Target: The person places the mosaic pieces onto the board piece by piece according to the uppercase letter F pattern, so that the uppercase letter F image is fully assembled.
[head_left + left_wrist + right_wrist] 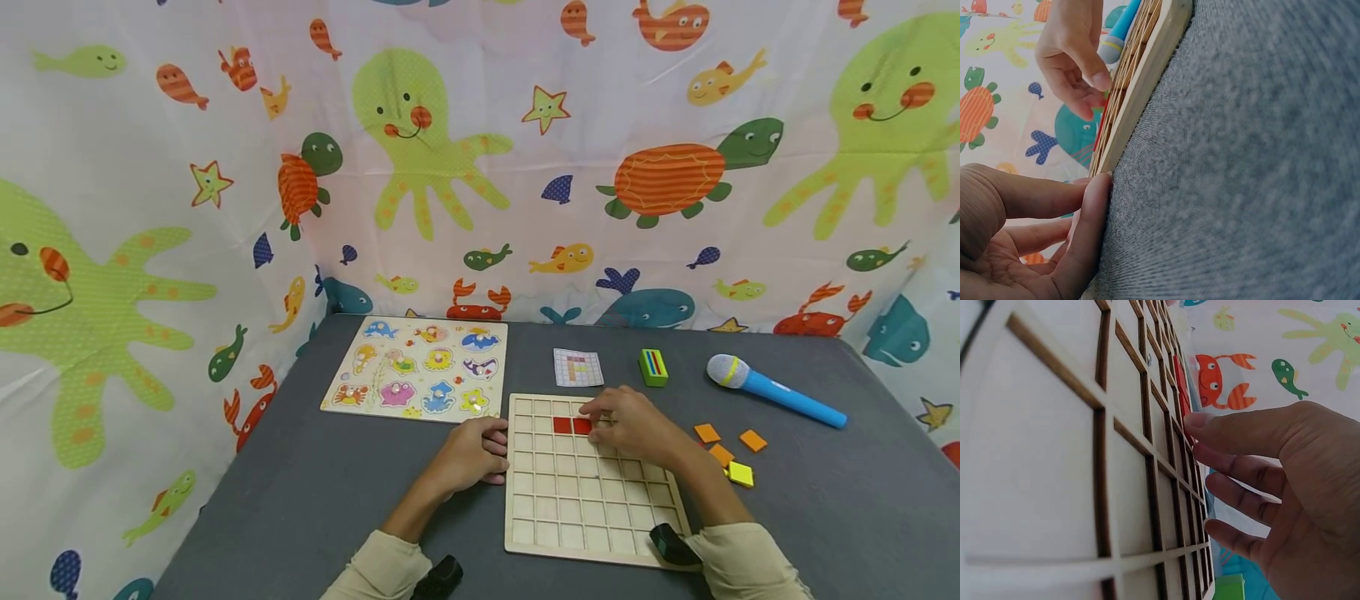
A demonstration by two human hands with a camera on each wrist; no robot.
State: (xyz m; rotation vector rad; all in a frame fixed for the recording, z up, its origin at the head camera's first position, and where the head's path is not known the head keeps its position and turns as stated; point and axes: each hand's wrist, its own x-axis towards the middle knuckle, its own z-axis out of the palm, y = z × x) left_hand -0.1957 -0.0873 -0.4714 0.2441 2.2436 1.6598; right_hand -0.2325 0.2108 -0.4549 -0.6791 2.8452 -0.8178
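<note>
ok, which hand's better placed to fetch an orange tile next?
Probably right: the right hand, at a red tile, is nearer the orange tiles, which lie beyond the right edge of the board; the left hand is at the left edge.

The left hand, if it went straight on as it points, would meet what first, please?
Probably the wooden grid board, at its left edge; the left hand is right beside it, perhaps touching.

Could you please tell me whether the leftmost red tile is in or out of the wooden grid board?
In: the leftmost red tile lies flat and square, filling one cell of the wooden grid board.
</note>
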